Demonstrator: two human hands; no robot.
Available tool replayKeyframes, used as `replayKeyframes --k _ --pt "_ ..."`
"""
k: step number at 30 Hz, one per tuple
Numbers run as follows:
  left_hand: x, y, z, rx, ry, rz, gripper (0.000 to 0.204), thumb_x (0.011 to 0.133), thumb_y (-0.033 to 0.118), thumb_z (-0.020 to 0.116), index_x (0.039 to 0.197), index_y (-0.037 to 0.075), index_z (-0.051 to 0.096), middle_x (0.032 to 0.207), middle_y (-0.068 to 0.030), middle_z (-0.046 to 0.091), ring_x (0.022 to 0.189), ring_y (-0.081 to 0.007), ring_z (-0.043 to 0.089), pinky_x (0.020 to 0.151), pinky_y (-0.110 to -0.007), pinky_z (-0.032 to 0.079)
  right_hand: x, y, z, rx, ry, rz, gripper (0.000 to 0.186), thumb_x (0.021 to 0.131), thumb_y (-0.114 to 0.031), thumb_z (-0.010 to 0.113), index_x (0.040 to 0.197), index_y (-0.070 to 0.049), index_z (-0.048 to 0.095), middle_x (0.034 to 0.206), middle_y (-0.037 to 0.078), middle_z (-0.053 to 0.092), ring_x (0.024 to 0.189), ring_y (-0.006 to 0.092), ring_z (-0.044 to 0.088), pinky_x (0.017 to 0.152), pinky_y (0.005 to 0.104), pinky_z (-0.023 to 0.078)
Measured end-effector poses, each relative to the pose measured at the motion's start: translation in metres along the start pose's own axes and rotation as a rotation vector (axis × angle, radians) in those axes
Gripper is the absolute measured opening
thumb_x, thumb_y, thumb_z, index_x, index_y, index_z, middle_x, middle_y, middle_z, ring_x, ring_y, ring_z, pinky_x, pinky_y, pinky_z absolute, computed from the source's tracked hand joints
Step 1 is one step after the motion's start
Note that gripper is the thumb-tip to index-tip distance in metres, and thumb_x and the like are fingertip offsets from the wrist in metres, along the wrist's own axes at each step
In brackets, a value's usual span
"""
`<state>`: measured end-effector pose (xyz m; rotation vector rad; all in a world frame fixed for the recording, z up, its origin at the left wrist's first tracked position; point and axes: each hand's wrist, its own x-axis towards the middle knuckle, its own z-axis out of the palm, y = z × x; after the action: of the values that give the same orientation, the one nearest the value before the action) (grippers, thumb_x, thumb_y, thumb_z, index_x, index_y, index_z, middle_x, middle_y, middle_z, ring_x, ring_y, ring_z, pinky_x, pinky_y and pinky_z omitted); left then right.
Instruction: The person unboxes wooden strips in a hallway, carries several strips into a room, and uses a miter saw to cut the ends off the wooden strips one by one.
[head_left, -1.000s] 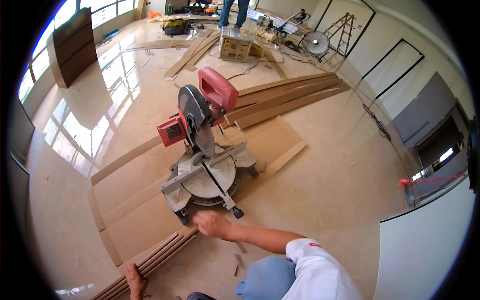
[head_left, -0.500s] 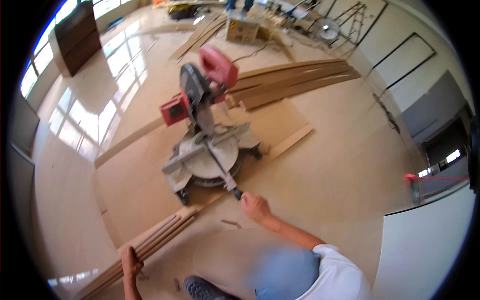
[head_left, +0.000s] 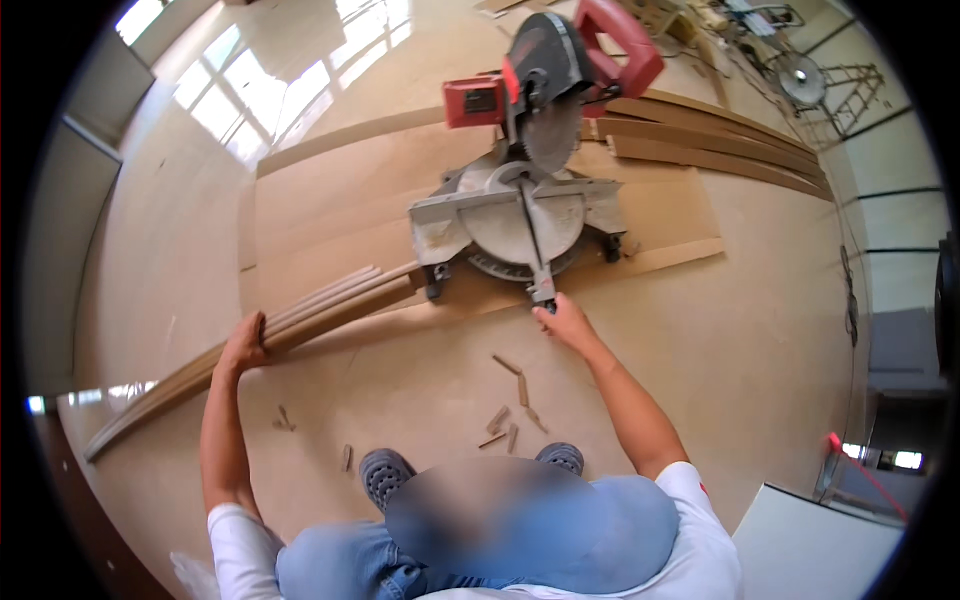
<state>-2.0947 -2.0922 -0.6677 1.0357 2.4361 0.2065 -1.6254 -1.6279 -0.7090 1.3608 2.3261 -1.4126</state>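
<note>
A miter saw with a grey base and red motor housing stands on the floor in front of me, its blade head raised. My right hand is closed around the dark knob at the front of the saw's turntable arm. To the left, my left hand wraps round a bundle of long wooden strips. The strips slant from the lower left up toward the saw, their near-saw ends beside its left foot. My left fingers are partly hidden behind the bundle.
Flattened cardboard lies under the saw. More long brown boards are stacked beyond it on the right. Several small wood offcuts are scattered before my shoes. At the far right stand a round fan and a white panel.
The view has turned and tilted down, so the saw appears higher and further right, and more offcuts and both my shoes show. Both hands keep their hold on the knob and strips.
</note>
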Motion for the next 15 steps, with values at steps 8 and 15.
replayKeyframes --k 8,15 --pt "0.025 -0.039 -0.003 0.021 0.039 -0.123 0.075 0.051 0.006 0.087 0.12 0.006 0.056 0.111 -0.0204 0.064 0.111 -0.0419 0.059 0.096 -0.045 0.049 0.002 0.0 0.0 0.393 -0.111 0.058 0.028 0.089 -0.017 0.065 0.105 0.002 0.053 0.081 0.01 0.067 0.062 0.0158 0.067 0.058 0.03 0.057" --pt "0.019 -0.079 0.016 0.383 0.299 -0.097 0.06 0.077 0.002 0.066 0.136 0.005 0.054 0.139 -0.0196 0.056 0.127 -0.0386 0.053 0.107 -0.045 0.045 0.006 -0.007 0.016 0.433 -0.134 0.068 0.02 0.087 -0.012 0.06 0.101 0.001 0.053 0.077 0.01 0.066 0.059 0.0159 0.066 0.052 0.0291 0.055"
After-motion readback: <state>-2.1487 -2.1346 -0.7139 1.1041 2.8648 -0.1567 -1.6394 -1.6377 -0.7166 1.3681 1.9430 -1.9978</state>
